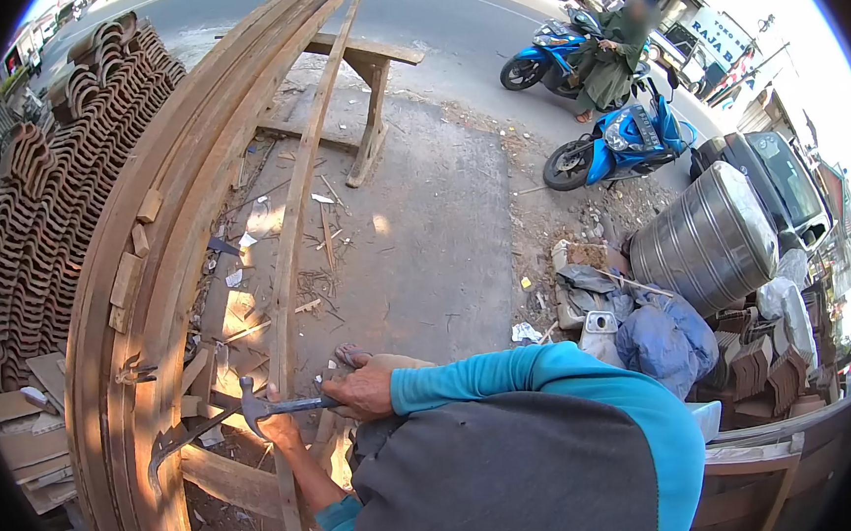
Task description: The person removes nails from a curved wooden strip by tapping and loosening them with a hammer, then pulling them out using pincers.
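My right hand (360,392) is closed around the handle of a claw hammer (292,406), whose metal head lies over the narrow wooden strip (290,231). Beside the hammer head, my left hand (281,428) is at the strip; its fingers are partly hidden by the hammer, and what they hold is too small to make out. A dark crowbar (177,446) with a curved end rests on the thick wooden beams (165,284) left of my hands. Pincers (135,372) lie on the same beams, with small wood blocks (124,279) farther up.
Stacked roof tiles (55,193) stand at the left. A wooden trestle (372,111) supports the far end. To the right are blue motorcycles (624,138), a person (618,55), a metal tank (705,236) and a blue tarp bundle (666,342). Wood scraps litter the ground.
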### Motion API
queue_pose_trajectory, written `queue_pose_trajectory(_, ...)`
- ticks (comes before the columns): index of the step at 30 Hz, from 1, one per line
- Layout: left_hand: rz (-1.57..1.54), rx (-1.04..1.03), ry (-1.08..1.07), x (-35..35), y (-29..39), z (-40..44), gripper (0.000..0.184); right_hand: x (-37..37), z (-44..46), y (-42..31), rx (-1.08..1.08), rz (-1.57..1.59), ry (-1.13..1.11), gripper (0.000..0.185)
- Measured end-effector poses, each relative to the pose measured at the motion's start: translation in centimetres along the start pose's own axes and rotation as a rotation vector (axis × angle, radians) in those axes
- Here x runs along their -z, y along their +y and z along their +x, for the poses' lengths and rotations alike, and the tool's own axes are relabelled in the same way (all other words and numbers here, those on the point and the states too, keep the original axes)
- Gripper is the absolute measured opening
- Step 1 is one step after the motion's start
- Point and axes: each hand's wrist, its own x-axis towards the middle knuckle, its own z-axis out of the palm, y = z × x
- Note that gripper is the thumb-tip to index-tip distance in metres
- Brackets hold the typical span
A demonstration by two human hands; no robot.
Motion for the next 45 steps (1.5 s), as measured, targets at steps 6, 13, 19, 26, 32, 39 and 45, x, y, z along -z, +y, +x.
queue_pose_trajectory(6,-0.043,-0.164,-0.021,-0.6,-0.7,-0.3,0.021,0.0,-2.1,2.9,0.030,-0.006,0.099,0.036)
queue_pose_trajectory(13,-0.362,0.133,0.007,0.4,3.7,-1.7,0.024,3.9,-4.7,7.4,-0.261,0.082,0.162,0.038)
queue_pose_trajectory(19,-0.387,0.111,0.183,0.5,6.6,-2.7,0.019,6.9,-6.4,13.9,-0.459,0.242,0.195,0.042)
queue_pose_trajectory(26,-0.219,0.233,0.049,-4.7,10.2,-1.5,0.019,7.2,-8.3,22.3,-0.750,0.260,0.259,0.050)
queue_pose_trajectory(32,-0.159,0.242,-0.201,-10.6,11.7,0.8,0.019,6.2,-10.2,27.9,-0.892,0.388,0.255,0.054)
queue_pose_trajectory(39,-0.118,0.121,-0.655,-14.7,11.2,8.2,0.020,7.7,-11.7,29.8,-0.956,0.335,0.288,0.046)
queue_pose_trajectory(45,0.052,-0.062,-0.824,-22.2,28.5,15.8,0.034,4.5,-13.6,34.7,-1.065,0.381,0.312,0.026)
